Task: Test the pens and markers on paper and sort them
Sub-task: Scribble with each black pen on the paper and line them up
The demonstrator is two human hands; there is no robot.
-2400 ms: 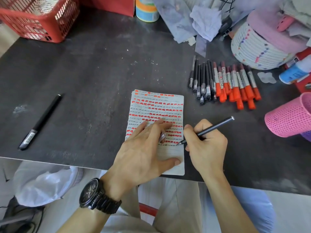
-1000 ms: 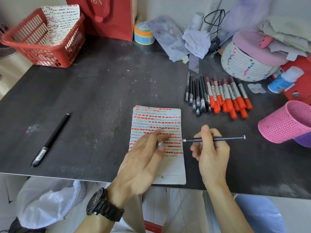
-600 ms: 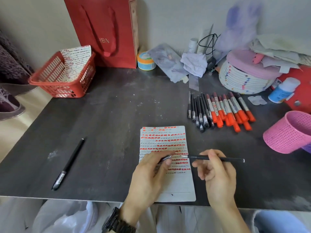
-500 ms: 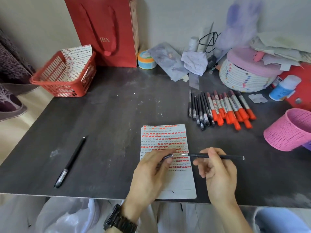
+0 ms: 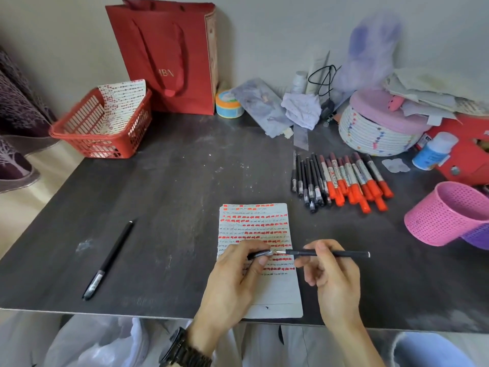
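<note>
Recapping, I judge — my left hand [image 5: 232, 276] pinches the cap [image 5: 260, 254], my right hand [image 5: 333, 276] grips the pen [image 5: 341, 253] — next, align tip and push home.

The left hand [image 5: 232, 282] covers the lower left of the paper [image 5: 275, 295], and its fingers hide most of the cap [image 5: 260, 254] they pinch. The right hand [image 5: 336, 282] hides the middle of the pen [image 5: 344, 253]. The writing on the paper and the labels on the markers [image 5: 352, 178] are too small to read. The pink cup [image 5: 444, 215] is cut off by the right edge. Only a sliver shows of the purple cup [image 5: 479, 235] behind it. The watch [image 5: 185, 350] runs off the bottom edge. A purple shape [image 5: 370, 49] at the wall is blurred.
</note>
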